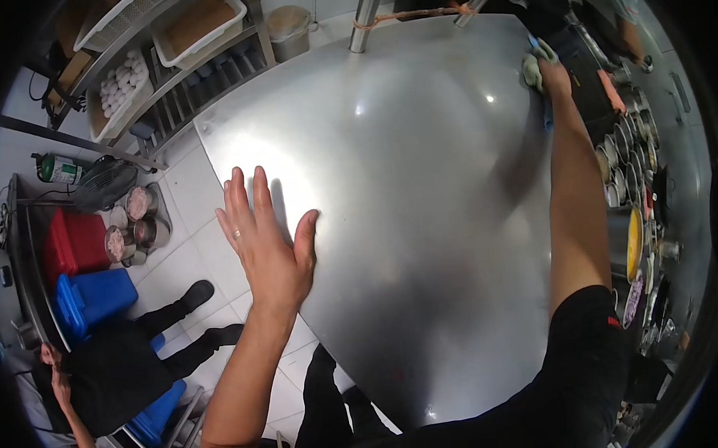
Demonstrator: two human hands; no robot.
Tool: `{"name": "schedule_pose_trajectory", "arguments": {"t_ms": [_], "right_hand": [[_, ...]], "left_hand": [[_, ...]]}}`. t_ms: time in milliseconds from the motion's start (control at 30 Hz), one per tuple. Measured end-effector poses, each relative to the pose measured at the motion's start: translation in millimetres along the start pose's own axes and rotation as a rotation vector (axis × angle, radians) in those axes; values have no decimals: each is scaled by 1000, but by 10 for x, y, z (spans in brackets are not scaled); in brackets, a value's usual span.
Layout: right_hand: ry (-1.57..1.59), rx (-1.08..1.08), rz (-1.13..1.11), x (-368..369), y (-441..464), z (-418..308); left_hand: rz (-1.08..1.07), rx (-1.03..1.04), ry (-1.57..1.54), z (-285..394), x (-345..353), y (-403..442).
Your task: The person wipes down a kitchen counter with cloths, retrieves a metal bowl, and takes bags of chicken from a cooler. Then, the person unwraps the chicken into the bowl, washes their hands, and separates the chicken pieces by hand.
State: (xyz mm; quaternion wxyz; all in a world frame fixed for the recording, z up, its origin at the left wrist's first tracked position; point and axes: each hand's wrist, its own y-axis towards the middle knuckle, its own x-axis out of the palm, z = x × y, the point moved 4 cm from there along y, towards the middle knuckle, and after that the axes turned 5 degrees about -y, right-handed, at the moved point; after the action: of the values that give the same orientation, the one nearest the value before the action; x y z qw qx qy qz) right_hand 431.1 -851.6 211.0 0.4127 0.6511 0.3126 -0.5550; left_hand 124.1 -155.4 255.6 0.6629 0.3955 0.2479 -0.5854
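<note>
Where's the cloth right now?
In the head view, the cloth is at the upper right, in the person's right hand, by the right edge of the metal table near its far right corner.

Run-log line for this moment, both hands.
left hand: open, spread, table contact unclear | right hand: fingers around cloth | cloth: table's right edge, near far corner

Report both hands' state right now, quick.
Left hand: open, fingers spread, holding nothing, at the edge of the metal table.
Right hand: closed on a pale green cloth near the table's far right corner.
</note>
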Motion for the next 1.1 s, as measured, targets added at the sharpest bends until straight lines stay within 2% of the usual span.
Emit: {"name": "schedule_pose_trajectory", "arguments": {"t_ms": [33, 100, 167, 267, 367, 500, 533, 600, 667, 767, 833, 867, 900, 933, 967, 1000, 1100], "right_hand": [[125, -73, -13, -153, -35, -391], [314, -253, -24, 42, 212, -771], [208, -301, 32, -303, -251, -1398], [275, -372, 36, -421, -652, -1608], [365, -339, -7, -592, -1314, -1817], [403, -660, 163, -696, -2397, -2456], [520, -584, 26, -851, -2801, -2729], [528, -788, -22, -1026, -3538, -3139], [510, -908, -1, -1316, -3980, -3231], [516, -943, -19, -1272, -3992, -2866], [579, -564, 59, -916, -3439, -2138], [416, -541, 144, -1070, -3178, -1757], [158, -434, 166, -917, -2783, -1216], [-359, -423, 495, -694, -2574, -687], [-365, -171, 402, -555, -2230, -139], [-228, 6, 172, -897, -2302, -134], [-190, 546, 92, -853, -2422, -76]], "left_hand": [[-4, 3, -3, -4, 17, 12], [-15, 14, 19, -12, 25, 25], [-16, 18, 28, -5, 14, 23], [-5, 19, 6, 11, 21, 15], [47, 8, -22, 5, -11, 2], [114, 30, -42, -11, -13, -51], [123, 40, -39, -10, -20, -48], [103, 38, 11, 8, -52, -58], [98, 27, 50, 16, -86, -63], [85, 36, 67, 37, -84, -37], [80, 22, 65, 18, -62, -68], [88, 34, 51, 9, -56, -71], [98, 39, 38, 8, -49, -60], [106, 36, 30, -6, -48, -63], [108, 29, 9, -10, -52, -52], [109, 19, -6, -16, -47, -50], [155, -5, -43, -70, -57, -54]]}}
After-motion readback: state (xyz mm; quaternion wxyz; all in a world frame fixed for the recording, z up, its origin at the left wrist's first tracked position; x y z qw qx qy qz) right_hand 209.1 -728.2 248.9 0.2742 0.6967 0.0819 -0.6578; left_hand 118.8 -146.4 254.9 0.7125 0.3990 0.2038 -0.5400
